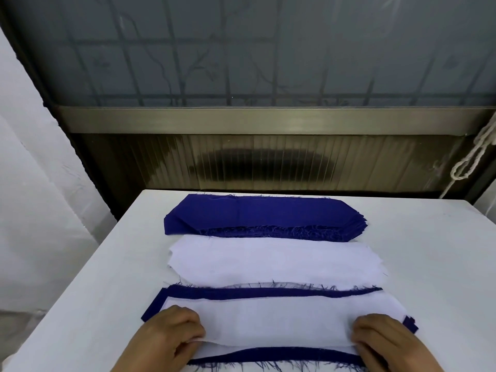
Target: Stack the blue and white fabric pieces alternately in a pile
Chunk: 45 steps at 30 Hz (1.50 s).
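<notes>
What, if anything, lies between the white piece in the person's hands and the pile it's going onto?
Nothing visible does. Both hands, left hand and right hand, already hold the white piece directly on the near pile, whose blue piece shows around its edges. The other stacks sit farther back.

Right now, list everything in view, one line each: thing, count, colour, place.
table: one, white, fills the lower view.
blue fabric stack: one stack, piece count unclear, dark blue, far end of the table.
white fabric stack: one, count unclear, white, middle, just nearer than the blue.
alternating pile: one, blue edges showing under its white top piece, near edge.
window: one, grey frosted, behind the table.
cord: one, off-white, hanging at right.
left hand: grips the top piece's left end.
right hand: holds its right end.
</notes>
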Available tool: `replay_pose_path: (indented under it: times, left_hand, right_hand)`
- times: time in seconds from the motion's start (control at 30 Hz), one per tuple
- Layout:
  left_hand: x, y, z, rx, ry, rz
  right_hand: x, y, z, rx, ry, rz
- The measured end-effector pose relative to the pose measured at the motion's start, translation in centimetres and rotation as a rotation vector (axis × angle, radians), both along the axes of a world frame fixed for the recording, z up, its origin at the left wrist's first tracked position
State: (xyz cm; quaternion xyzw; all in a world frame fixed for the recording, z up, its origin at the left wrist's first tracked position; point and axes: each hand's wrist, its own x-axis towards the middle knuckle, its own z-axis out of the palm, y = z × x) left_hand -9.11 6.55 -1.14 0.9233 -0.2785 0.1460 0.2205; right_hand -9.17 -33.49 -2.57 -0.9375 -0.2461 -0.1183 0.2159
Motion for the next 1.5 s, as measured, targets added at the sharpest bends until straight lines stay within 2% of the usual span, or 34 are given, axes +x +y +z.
replay_pose_path:
  times: [0.17, 0.3, 0.37, 0.57, 0.73, 0.83, 0.97, 1.1, 1.33, 1.5]
  left_hand:
    - [0.3, -0.4, 0.1, 0.003, 0.029, 0.084]
    - [1.6, -3.0, -0.5, 0.017, -0.027, 0.024]
    - [2.0, -3.5, -1.0, 0.058, -0.014, 0.007]
    - [1.9, -0.5, -2.1, 0.052, -0.060, 0.100]
    - [2.5, 1.3, -2.7, 0.019, -0.141, 0.155]
    - [3.5, 1.2, -2.6, -0.011, -0.148, 0.193]
    - [6.0, -0.8, -1.7, -0.019, -0.120, 0.260]
    - [10.4, -3.7, -0.1, -0.003, -0.203, 0.342]
    - [17.8, -5.5, 0.6, 0.197, 0.020, 0.336]
    - [18.1, -4.8, 0.7, 0.265, -0.128, 0.262]
  right_hand:
    - [0.0, 0.6, 0.9, 0.074, -0.020, -0.067]
    - [1.3, 2.6, 2.0, 0.010, -0.125, -0.012]
    - [1.8, 3.2, 1.7, -0.012, -0.089, -0.019]
    - [2.4, 0.2, 0.6, -0.014, -0.031, -0.342]
    - [3.1, -1.1, 1.0, -0.113, -0.060, -0.439]
    - [4.0, -0.9, 1.3, -0.151, -0.075, -0.434]
    - [6.6, 0.5, 1.8, -0.033, -0.058, -0.384]
    - [11.4, 2.6, 1.9, 0.004, -0.087, -0.323]
    - [18.6, 3.2, 1.8, -0.103, 0.020, -0.285]
    - [19.5, 2.3, 0.8, -0.210, -0.013, -0.290]
